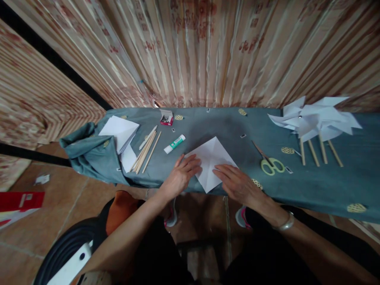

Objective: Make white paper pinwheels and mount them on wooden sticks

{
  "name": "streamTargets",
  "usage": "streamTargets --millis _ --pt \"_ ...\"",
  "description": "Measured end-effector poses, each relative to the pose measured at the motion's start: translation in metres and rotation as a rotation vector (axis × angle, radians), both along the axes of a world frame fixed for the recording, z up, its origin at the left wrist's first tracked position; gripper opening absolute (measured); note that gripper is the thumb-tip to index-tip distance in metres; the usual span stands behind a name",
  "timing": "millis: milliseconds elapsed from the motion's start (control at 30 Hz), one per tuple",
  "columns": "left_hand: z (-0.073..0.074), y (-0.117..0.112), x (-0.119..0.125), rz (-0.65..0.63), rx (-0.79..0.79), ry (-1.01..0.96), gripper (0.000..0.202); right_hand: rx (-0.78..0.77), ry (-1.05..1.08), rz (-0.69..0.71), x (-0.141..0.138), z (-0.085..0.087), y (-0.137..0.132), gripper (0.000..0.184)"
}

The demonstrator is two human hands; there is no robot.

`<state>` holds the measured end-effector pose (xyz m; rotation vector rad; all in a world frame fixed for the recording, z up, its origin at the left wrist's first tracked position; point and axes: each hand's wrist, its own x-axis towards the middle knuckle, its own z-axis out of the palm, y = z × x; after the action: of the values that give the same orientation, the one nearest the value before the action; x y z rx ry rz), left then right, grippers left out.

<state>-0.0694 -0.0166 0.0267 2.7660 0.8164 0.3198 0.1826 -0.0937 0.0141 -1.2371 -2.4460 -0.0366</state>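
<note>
A square sheet of white paper (212,152) with crossing crease lines lies on the cloth-covered table, one corner toward me. My left hand (184,172) rests on its left corner with the fingers stretched flat. On the right corner lies my right hand (236,182), its fingers also extended over the paper. Left of the sheet is a glue stick (174,144) with a green label. Scissors (268,161) with light green handles lie to the right of my right hand.
Several wooden sticks (146,150) and a pen (147,137) lie at the left, beside stacked white paper (117,130). A small open red box (166,118) stands at the back. White paper pinwheels (317,118) on sticks are piled at the right. Behind the table hangs a curtain (190,51).
</note>
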Motion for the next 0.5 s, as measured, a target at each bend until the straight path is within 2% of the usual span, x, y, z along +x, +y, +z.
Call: streamTargets --millis 133,300,367,500 --pt "0.007 -0.005 -0.002 0.004 -0.014 0.03 0.041 -0.063 0.074 -0.008 -0.008 0.004 -0.008 0.039" --pt "0.006 -0.002 -0.003 0.015 -0.048 0.013 0.042 0.045 0.071 -0.024 -0.011 -0.001 -0.01 0.023" --pt "0.006 -0.003 -0.003 0.024 -0.066 0.002 0.042 0.046 0.123 -0.028 -0.009 -0.003 -0.01 0.022" --pt "0.009 -0.013 0.001 0.028 -0.092 -0.038 0.037 -0.073 0.298 -0.069 -0.001 0.001 -0.01 0.024"
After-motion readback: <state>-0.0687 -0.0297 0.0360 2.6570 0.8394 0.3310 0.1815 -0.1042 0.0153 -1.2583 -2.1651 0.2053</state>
